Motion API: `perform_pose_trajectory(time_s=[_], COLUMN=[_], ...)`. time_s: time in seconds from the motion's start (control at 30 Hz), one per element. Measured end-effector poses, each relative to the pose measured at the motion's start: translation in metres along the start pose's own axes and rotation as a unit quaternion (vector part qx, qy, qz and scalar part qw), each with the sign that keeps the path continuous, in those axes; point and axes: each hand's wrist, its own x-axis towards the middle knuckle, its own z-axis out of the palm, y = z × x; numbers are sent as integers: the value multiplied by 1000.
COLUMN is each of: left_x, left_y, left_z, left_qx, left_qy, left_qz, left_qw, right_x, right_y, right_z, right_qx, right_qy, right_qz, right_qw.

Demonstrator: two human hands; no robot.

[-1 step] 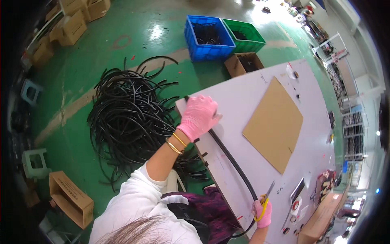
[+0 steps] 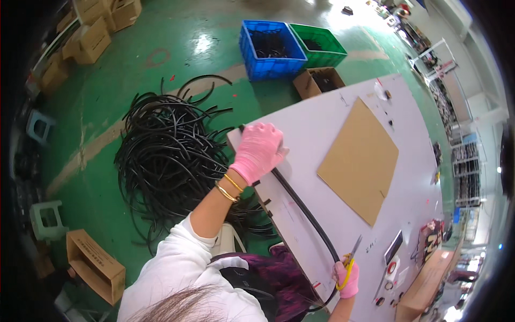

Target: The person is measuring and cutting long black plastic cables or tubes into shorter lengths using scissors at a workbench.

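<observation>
A black rubber hose (image 2: 307, 210) lies along the near left edge of the white table (image 2: 303, 139). At the table's left corner my left hand (image 2: 261, 150), in a pink glove, is closed over the hose, and a short end pokes out beyond it. Farther down the edge, my right hand (image 2: 346, 280), also gloved in pink, holds yellow-handled scissors (image 2: 356, 248). Their blades point away from me, toward the table's middle. The same hand grips the hose, whose tail curves off the edge below it. My left palm and part of the hose beneath it are hidden.
A brown cardboard sheet (image 2: 362, 161) lies mid-table. A phone (image 2: 394, 248), tape rolls (image 2: 391, 267) and a long carton (image 2: 424, 284) are at the right. On the floor are a heap of black hoses (image 2: 171, 155), a blue crate (image 2: 273, 67), a green crate (image 2: 324, 56) and a carton (image 2: 96, 265).
The whole view has shifted very slightly. Both hands keep their places on the hose, and the scissors stay in the right hand.
</observation>
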Motion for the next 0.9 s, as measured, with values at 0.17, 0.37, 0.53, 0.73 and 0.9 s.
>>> perform_pose_trajectory(time_s=[0.17, 0.37, 0.53, 0.73, 0.9], left_x=[-5, 3, 14, 21, 27], left_y=[-12, -21, -20, -33, -43], left_z=[19, 22, 19, 26, 23], left_qx=[65, 101, 145, 169, 178], left_qy=[54, -42, -26, -62, -80], left_qz=[74, 61, 140, 148, 172], left_qw=[994, 992, 979, 973, 966], right_x=[-5, -71, -154, -181, -148], right_y=[5, 54, 126, 165, 171], right_z=[5, -14, -99, -175, -185], right_qx=[-194, 193, 258, 78, -159], right_qy=[11, -72, -85, 39, 101], right_qz=[-153, 135, 117, 78, 23], right_qw=[969, 969, 955, 993, 982])
